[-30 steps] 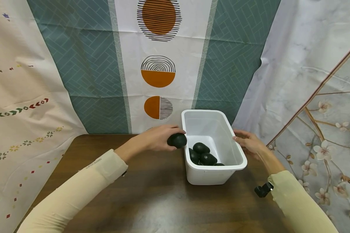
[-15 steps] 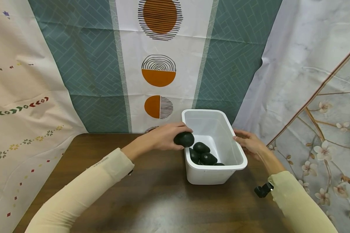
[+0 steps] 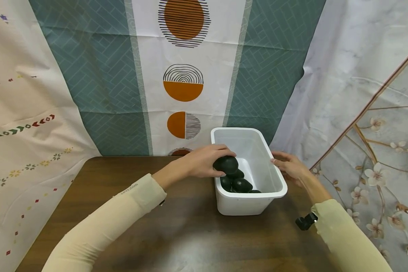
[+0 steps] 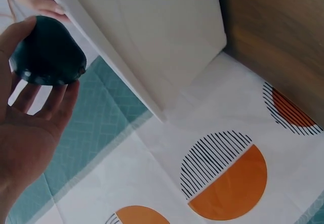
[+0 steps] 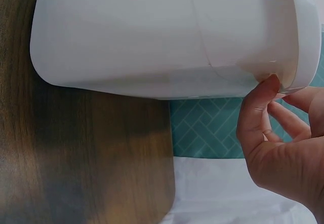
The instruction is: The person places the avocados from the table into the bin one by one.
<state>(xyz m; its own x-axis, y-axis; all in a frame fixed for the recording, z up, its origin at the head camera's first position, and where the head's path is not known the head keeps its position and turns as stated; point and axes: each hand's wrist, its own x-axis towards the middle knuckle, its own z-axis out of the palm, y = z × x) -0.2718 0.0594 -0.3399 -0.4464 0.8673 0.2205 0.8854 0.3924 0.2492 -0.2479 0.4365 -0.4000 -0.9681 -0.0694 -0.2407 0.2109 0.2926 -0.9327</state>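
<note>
In the head view my left hand (image 3: 204, 160) grips a dark green avocado (image 3: 227, 165) over the left side of a white plastic bin (image 3: 248, 195). The left wrist view shows my thumb on one side of this avocado (image 4: 48, 51) and my fingers spread along the other. Several more dark avocados (image 3: 241, 185) lie in the near left part of the bin, partly hidden by the held one. My right hand (image 3: 289, 168) holds the bin's right rim; in the right wrist view a fingertip (image 5: 271, 82) presses the wall just under the rim.
The bin stands on a brown wooden table (image 3: 176, 230), near its back edge. A patterned cloth (image 3: 187, 87) hangs behind, with a floral cloth (image 3: 370, 158) at the right and a cream cloth (image 3: 30, 132) at the left.
My left hand has moved right with the avocado, from beside the bin's left rim to over its inside. My right hand and the bin stay in place.
</note>
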